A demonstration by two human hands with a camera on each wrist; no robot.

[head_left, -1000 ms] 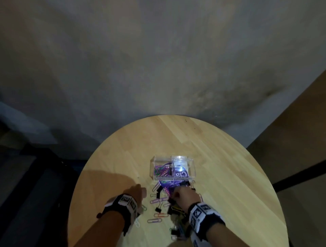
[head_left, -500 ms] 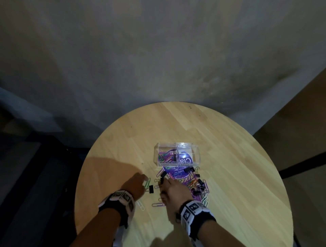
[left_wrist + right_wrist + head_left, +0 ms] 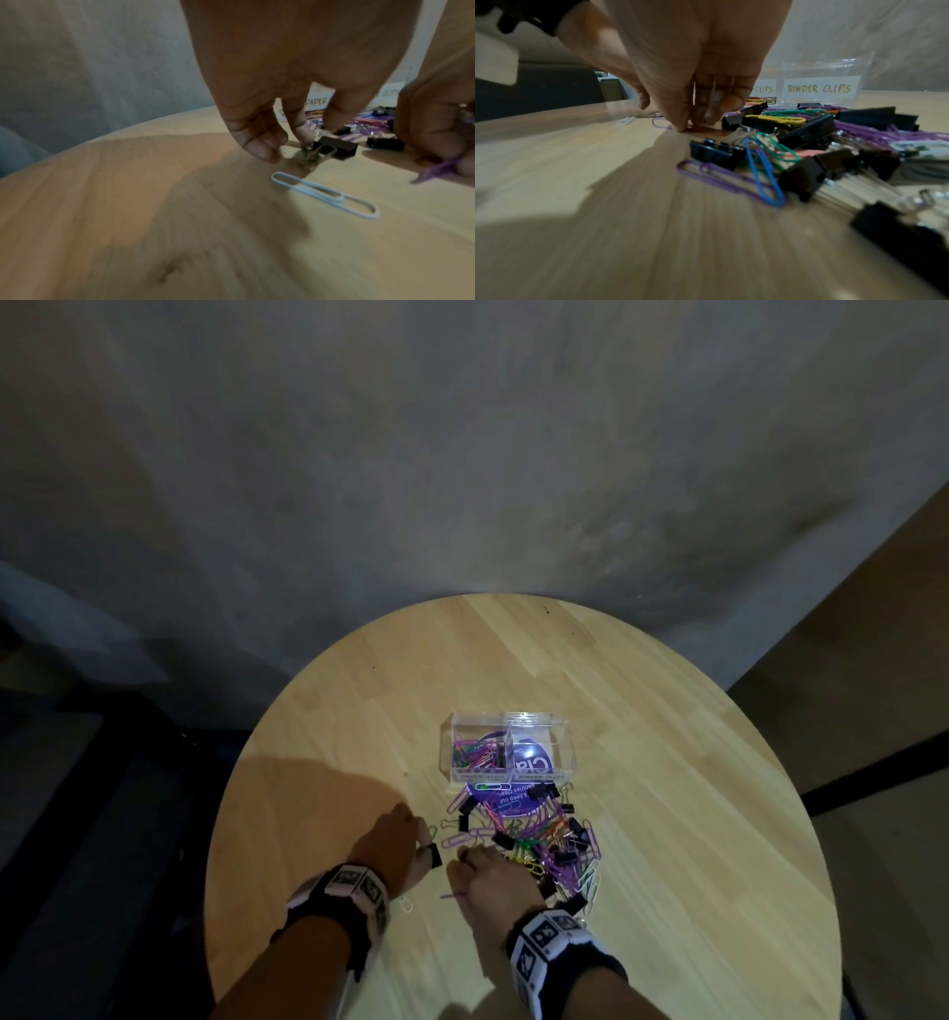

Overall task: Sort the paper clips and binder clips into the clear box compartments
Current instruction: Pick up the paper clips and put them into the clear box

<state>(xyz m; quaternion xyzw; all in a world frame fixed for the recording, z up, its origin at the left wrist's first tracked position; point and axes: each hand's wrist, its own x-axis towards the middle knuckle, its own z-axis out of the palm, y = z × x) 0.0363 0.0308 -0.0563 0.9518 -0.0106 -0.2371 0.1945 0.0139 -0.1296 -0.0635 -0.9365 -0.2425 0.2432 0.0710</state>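
Observation:
The clear box (image 3: 562, 752) stands mid-table with two compartments; the left one holds several coloured paper clips, and the front labels read "BINDER CLIPS" (image 3: 818, 88). A mixed pile of clips (image 3: 544, 839) lies in front of it. My left hand (image 3: 423, 847) is left of the pile and pinches the wire handles of a black binder clip (image 3: 336, 149) low over the table. Just right of it, my right hand (image 3: 462, 860) pinches a purple paper clip (image 3: 437, 170) against the tabletop at the pile's near-left edge.
A white paper clip (image 3: 323, 194) lies loose on the wood near my left hand. The round wooden table (image 3: 667, 814) ends close on the left and near side, with dark floor beyond. Black binder clips (image 3: 805, 130) crowd the space right of my right hand.
My right hand has drawn back from the pile near the box to its near-left edge and taken a purple paper clip. My left hand has closed on the black binder clip.

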